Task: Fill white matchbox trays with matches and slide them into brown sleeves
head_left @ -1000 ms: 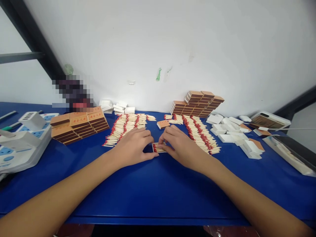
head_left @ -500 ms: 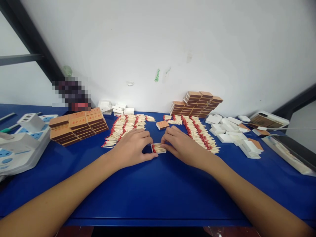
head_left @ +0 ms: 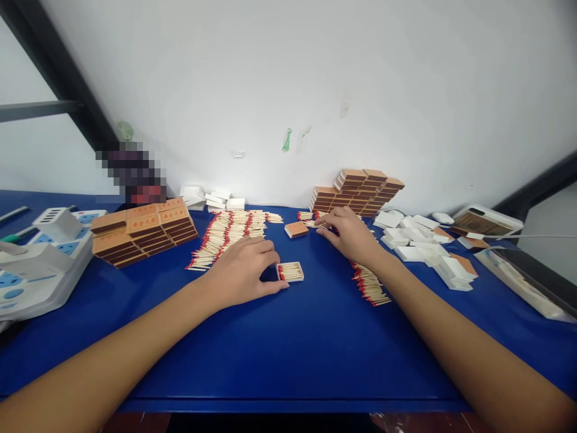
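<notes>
A small white matchbox tray (head_left: 301, 278) with red-tipped matches in it lies flat on the blue table. My left hand (head_left: 247, 269) steadies its left end, thumb on the near side and forefinger on the far side. Over the right-hand heap of matches (head_left: 370, 287), my right hand (head_left: 349, 234) reaches to the back, its thumb and fingers pinched on a few matches (head_left: 319, 224). The hand and forearm cover much of that heap. Between the hands, a bit farther back, sits an orange-brown matchbox (head_left: 296, 229).
More matches (head_left: 234, 231) lie in rows behind my left hand. Stacked matchboxes stand at left (head_left: 144, 231) and against the wall (head_left: 356, 193). White trays (head_left: 412, 237) are scattered at right, with others (head_left: 219, 198) at back left. A power strip (head_left: 67, 264) occupies the left side.
My right hand has left the tray and moved back and right to the matches. Some matches at the heap's near end have shifted toward me. My left hand has stayed at the tray.
</notes>
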`<state>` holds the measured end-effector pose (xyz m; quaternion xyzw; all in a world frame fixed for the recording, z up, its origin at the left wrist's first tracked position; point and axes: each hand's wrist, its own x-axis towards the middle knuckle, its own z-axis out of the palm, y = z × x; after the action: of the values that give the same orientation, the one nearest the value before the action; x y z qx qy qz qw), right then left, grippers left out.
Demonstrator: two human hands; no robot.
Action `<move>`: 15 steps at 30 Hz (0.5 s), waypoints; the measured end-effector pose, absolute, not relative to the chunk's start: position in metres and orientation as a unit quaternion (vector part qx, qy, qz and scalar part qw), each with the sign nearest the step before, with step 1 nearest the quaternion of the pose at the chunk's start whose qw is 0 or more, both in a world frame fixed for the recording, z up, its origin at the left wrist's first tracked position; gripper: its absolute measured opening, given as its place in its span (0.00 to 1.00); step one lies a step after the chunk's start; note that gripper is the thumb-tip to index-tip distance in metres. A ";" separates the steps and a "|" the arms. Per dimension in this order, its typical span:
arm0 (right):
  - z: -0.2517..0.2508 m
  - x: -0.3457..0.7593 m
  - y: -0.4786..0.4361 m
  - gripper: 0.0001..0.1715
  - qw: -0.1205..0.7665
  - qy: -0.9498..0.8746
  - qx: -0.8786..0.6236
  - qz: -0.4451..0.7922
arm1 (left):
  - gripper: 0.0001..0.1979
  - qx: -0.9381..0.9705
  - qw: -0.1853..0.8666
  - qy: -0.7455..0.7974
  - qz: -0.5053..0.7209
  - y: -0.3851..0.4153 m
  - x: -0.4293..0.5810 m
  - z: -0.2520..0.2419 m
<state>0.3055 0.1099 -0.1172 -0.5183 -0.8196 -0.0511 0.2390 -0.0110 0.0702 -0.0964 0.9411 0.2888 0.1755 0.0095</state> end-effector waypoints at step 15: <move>-0.122 0.300 0.113 0.11 0.235 -0.813 -0.532 -0.038 | 0.17 0.941 0.007 0.287 0.180 0.070 -0.012 -0.095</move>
<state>0.2997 0.1126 -0.1224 -0.5316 -0.8130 -0.0376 0.2347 -0.0116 0.0696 -0.0953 0.9409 0.2870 0.1799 0.0070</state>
